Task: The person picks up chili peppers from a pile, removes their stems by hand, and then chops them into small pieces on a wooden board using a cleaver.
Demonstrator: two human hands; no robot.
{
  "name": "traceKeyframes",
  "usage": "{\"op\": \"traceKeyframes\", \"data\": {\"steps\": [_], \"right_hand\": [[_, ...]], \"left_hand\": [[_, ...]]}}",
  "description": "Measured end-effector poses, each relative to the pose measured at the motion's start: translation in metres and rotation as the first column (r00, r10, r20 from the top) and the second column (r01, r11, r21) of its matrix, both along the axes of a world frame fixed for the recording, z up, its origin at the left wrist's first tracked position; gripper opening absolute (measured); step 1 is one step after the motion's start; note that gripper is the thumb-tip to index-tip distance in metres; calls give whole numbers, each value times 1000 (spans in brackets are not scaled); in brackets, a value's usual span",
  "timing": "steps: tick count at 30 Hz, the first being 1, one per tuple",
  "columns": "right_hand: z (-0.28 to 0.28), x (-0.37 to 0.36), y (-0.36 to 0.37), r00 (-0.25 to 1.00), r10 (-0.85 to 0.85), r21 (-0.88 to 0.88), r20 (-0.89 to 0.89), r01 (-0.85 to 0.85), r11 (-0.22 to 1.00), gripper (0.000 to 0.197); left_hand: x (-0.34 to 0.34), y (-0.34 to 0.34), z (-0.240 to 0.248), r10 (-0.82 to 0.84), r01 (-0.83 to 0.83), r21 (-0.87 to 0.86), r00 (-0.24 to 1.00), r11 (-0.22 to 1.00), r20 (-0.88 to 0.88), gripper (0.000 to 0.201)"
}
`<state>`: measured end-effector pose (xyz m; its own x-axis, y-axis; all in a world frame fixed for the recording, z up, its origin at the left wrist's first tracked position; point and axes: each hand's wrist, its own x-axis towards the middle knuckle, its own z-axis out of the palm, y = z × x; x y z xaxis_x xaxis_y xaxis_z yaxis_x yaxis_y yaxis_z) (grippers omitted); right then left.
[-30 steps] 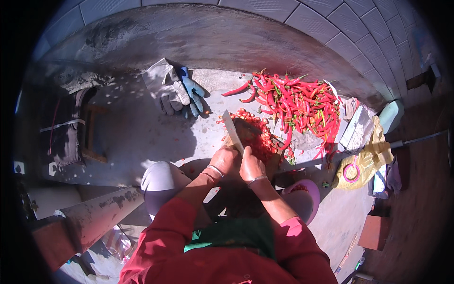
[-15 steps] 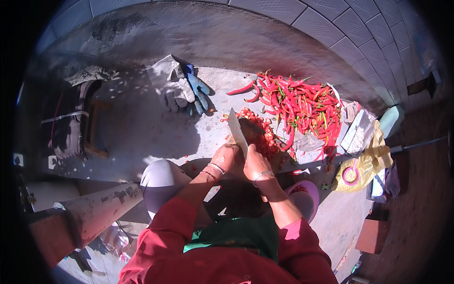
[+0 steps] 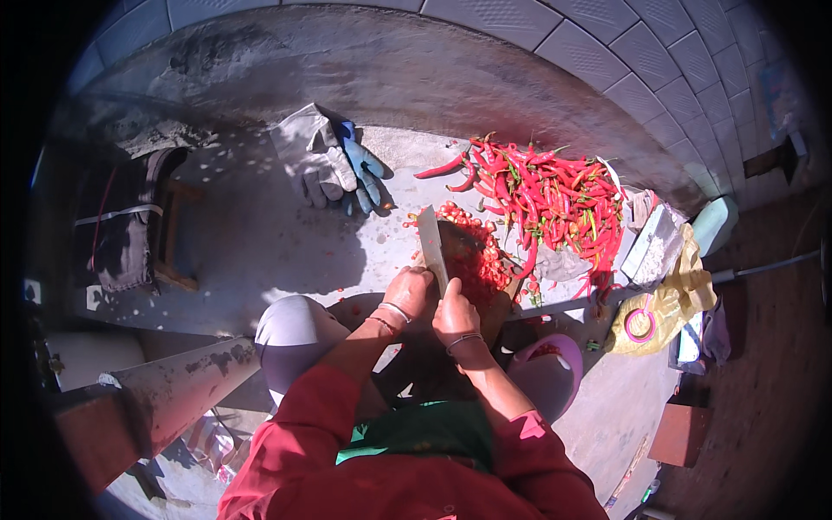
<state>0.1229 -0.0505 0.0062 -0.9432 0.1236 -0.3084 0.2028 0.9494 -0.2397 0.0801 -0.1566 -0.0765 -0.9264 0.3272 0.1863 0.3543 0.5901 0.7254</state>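
Note:
A cleaver [image 3: 430,238] points away from me, its broad grey blade over chopped red chilli pieces [image 3: 472,251] on a dark chopping board [image 3: 496,314]. My right hand [image 3: 456,314] is wrapped round its handle. Just left of the blade, my left hand [image 3: 409,292] is curled closed and bent down at the board; what its fingers hold is hidden beneath it. Beyond the board, to the right, lies a big heap of whole red chillies [image 3: 559,191], some with green stems. Chopped bits also lie on the grey slab around the board.
Work gloves [image 3: 321,156], grey and blue, lie at the far left of the slab. A pink-rimmed bucket [image 3: 574,368] with red pieces stands by my right forearm. At right is a yellow plastic bag [image 3: 654,325] with a tape roll. A dark cushioned stool [image 3: 130,221] stands left.
My right hand and the cleaver's handle have shifted slightly left and nearer to me. The blade stands a little more upright in view. My left hand has hardly moved.

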Motion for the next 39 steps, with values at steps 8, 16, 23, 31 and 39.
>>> {"op": "traceKeyframes", "data": {"steps": [8,16,23,31,39], "right_hand": [[-33,5,73,877,-131,-377,-462,-61,924,31],[-24,105,132,713,-683,-970,156,242,30,29],[-69,153,140,647,-710,-894,277,444,55,29],[-81,143,116,690,-641,-922,335,381,-71,30],[-77,112,60,693,-633,-925,345,365,-104,30]], "left_hand": [[-4,9,25,174,-174,134,985,976,13,11],[0,27,18,143,-117,207,983,971,-115,43],[-7,33,0,138,-118,130,978,984,-156,46],[-17,53,13,-70,53,-86,975,995,-210,50],[-4,75,11,-81,114,227,986,967,-149,38]]}}
